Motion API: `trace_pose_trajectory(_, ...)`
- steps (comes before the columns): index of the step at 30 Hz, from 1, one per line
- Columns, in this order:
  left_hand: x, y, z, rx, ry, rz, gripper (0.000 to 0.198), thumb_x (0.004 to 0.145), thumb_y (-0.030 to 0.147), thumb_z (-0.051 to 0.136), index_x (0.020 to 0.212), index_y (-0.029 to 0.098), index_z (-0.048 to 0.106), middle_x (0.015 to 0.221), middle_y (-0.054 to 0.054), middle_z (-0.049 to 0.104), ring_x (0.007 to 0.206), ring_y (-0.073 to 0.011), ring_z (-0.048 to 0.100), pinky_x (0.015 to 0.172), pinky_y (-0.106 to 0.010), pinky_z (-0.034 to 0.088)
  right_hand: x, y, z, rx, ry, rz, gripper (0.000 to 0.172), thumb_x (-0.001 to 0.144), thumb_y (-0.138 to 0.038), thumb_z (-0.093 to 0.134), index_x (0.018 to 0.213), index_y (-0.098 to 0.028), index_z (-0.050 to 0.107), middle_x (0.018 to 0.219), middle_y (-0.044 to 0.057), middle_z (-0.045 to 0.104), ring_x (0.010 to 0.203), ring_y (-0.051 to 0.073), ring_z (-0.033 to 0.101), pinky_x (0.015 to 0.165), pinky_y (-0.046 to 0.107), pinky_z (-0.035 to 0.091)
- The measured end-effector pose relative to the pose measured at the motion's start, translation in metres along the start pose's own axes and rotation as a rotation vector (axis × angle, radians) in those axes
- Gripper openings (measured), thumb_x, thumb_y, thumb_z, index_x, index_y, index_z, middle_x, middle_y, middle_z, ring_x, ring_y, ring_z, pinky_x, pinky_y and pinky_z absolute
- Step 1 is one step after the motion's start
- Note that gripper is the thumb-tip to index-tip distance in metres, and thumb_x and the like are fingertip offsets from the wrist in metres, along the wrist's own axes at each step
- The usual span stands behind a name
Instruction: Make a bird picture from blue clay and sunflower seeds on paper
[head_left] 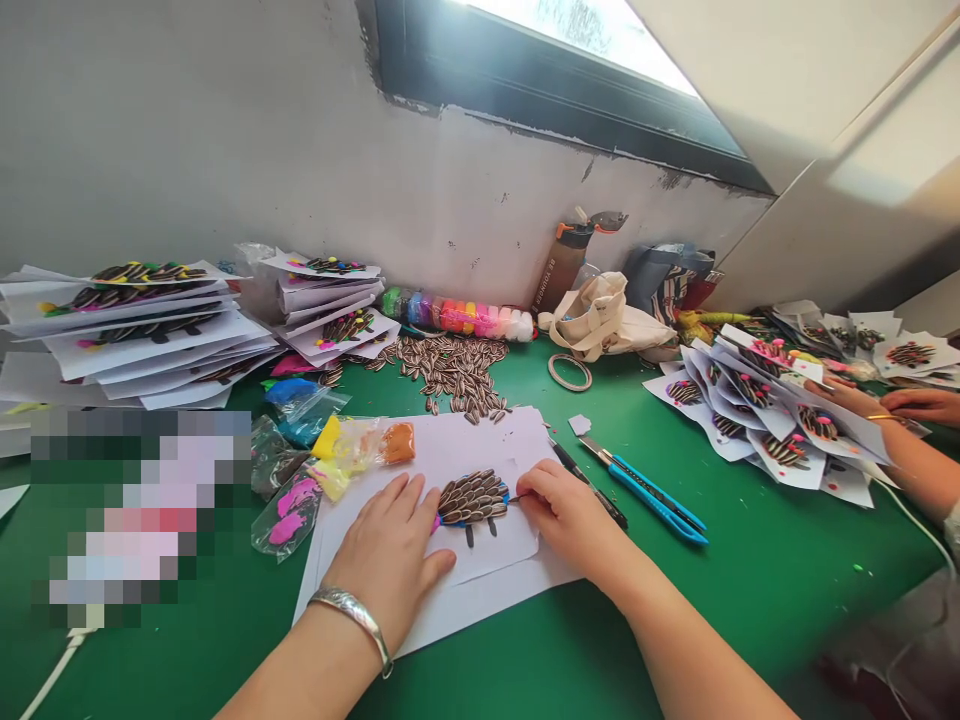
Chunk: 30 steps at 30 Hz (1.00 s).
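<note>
A white sheet of paper bears a small figure of overlapping sunflower seeds, with blue clay showing at its right end and lower edge. Two short dark marks sit below the seeds. My left hand lies flat on the paper with fingers spread, its fingertips by the pink bit at the figure's left end. At the right end, my right hand pinches a dark, pointed sunflower seed against the blue clay. Most of that seed is hidden by the fingers.
Loose sunflower seeds are heaped behind the paper. Bagged clay lies left, a blue utility knife and black pen right. Stacks of finished-looking sheets stand at left. Another person's hand touches sheets at right.
</note>
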<state>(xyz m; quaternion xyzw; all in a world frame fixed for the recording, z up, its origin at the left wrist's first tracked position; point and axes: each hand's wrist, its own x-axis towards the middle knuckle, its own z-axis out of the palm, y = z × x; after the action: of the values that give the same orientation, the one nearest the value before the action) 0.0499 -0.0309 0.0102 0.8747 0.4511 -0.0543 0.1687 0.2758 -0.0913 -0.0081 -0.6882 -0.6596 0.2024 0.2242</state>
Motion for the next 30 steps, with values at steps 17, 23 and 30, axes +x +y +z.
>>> trace_pose_trajectory(17, 0.001, -0.002, 0.003, -0.004, 0.029, 0.021, 0.055, 0.082, 0.033, 0.059, 0.132, 0.013, 0.053, 0.143, -0.016, 0.046, 0.135, -0.0347, 0.035, 0.11, -0.05, 0.032, 0.0, 0.001, 0.001, 0.234, 0.022, 0.095, 0.015, 0.085, -0.022, 0.048, 0.083, -0.023, 0.064, 0.068, -0.004, 0.061, 0.064, 0.013, 0.052, 0.059, 0.023, 0.038)
trace_pose_trajectory(23, 0.0, -0.002, 0.003, 0.012, 0.022, 0.029, 0.055, 0.082, 0.033, 0.059, 0.132, 0.012, 0.053, 0.143, -0.016, 0.046, 0.135, -0.0348, 0.035, 0.111, -0.049, 0.031, 0.002, 0.0, 0.005, 0.189, 0.074, 0.067, 0.017, 0.086, -0.022, 0.047, 0.082, -0.022, 0.064, 0.07, -0.002, 0.062, 0.065, 0.013, 0.053, 0.061, 0.023, 0.039)
trace_pose_trajectory(30, 0.0, -0.002, 0.002, 0.004, 0.006, 0.017, 0.056, 0.082, 0.033, 0.057, 0.133, 0.012, 0.052, 0.144, -0.016, 0.044, 0.136, -0.0346, 0.034, 0.111, -0.049, 0.031, 0.003, -0.004, 0.012, 0.12, 0.108, 0.091, 0.018, 0.087, -0.022, 0.045, 0.08, -0.021, 0.061, 0.071, -0.001, 0.061, 0.065, 0.014, 0.052, 0.059, 0.023, 0.037)
